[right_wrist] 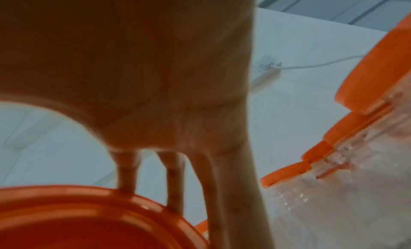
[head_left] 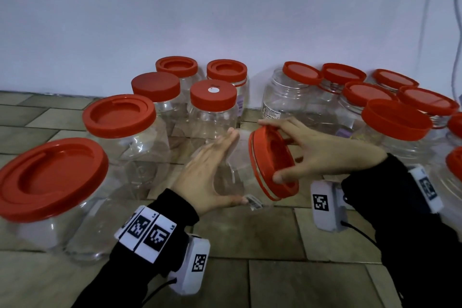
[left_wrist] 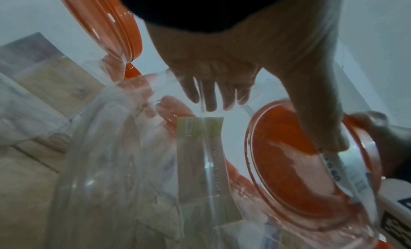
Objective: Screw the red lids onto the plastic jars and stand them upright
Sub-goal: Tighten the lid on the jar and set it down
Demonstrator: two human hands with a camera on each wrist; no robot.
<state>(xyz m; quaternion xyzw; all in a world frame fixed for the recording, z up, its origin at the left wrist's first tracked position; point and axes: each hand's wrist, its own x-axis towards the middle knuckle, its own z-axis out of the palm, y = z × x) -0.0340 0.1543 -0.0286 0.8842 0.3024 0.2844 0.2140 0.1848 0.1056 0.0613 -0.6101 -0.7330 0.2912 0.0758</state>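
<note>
A clear plastic jar (head_left: pixel 240 170) is held on its side above the tiled floor, mouth to the right. My left hand (head_left: pixel 212 170) cups its body, fingers over the top and thumb under by the barcode sticker (head_left: pixel 253 202). A red lid (head_left: pixel 273 162) sits on the jar's mouth. My right hand (head_left: pixel 307 155) grips the lid's rim, fingers at the top edge and thumb at the bottom. In the left wrist view the jar (left_wrist: pixel 200 164) and lid (left_wrist: pixel 295 173) show through the clear wall. The right wrist view shows my fingers (right_wrist: pixel 173 182) on the lid (right_wrist: pixel 89 221).
Several lidded jars stand upright at the left (head_left: pixel 50 177) and back (head_left: pixel 212 107) along the white wall (head_left: pixel 225 7). More lidded jars (head_left: pixel 397 127) crowd the right side. Bare tiled floor (head_left: pixel 275 270) lies in front. A cable (head_left: pixel 457 32) hangs at the far right.
</note>
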